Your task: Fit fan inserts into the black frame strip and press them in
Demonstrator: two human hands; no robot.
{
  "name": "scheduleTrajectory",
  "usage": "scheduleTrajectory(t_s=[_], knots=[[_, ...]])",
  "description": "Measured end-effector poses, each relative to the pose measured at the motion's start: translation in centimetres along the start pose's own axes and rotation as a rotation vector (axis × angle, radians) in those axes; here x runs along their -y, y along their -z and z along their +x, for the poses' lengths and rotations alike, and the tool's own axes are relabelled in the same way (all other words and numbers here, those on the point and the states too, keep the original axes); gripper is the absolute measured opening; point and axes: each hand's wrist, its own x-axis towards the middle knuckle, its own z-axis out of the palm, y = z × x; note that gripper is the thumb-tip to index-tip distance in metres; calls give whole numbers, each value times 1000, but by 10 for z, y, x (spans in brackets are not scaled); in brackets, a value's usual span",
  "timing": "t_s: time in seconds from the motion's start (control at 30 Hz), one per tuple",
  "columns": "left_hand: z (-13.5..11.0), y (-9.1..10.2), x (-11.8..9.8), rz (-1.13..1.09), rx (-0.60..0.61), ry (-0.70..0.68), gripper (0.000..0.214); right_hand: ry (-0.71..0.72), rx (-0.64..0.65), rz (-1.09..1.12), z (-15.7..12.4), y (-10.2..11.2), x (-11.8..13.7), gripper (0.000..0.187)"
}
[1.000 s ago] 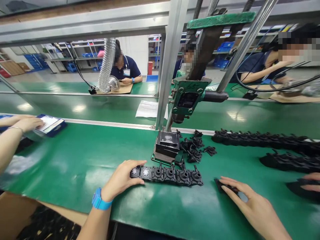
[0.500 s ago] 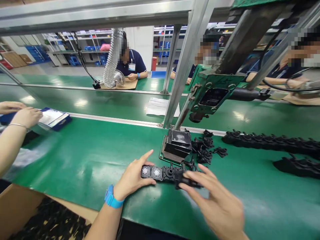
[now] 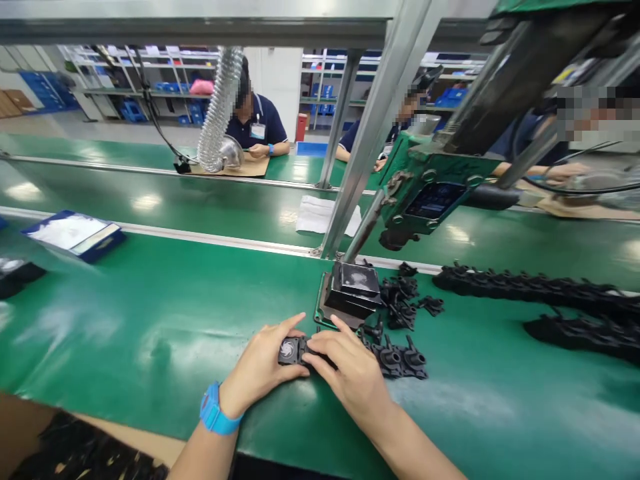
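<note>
A row of black plastic housings [image 3: 393, 361] lies on the green bench in front of me, some with upright round stems. At its left end, my left hand [image 3: 255, 367] grips the end piece between thumb and fingers; a square face with a white swirl [image 3: 287, 350] shows there. My right hand [image 3: 350, 373] is closed at the row just right of that face, thumb and fingertips on a black plastic part mostly hidden beneath them. Behind the hands stands a black block fixture [image 3: 356, 280]. Loose black parts [image 3: 400, 300] lie to its right.
Above the fixture hangs a green press head [image 3: 430, 193] on a metal post. Long rows of black parts [image 3: 515, 283] lie at right. A blue box [image 3: 97, 243] is at left, and a white cloth [image 3: 315, 215] lies beyond the rail. People sit across the bench.
My right hand has moved left along the row, close to my left hand, and now covers the second swirl face. The other person's hands at far left have gone from view.
</note>
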Motion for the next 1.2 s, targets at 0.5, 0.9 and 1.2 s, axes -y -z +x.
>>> scheduleTrajectory(t_s=[0.5,0.9,1.2], knots=[[-1,-13,43,177,-108,-124,56,-45,405,-224,13,0,-4,13],[1,-12,46,214,-101,-160,68,-13,227,-112,0,-11,-7,18],[1,-11,38,214,-92,-161,46,-9,303,-152,7,-9,-9,11]])
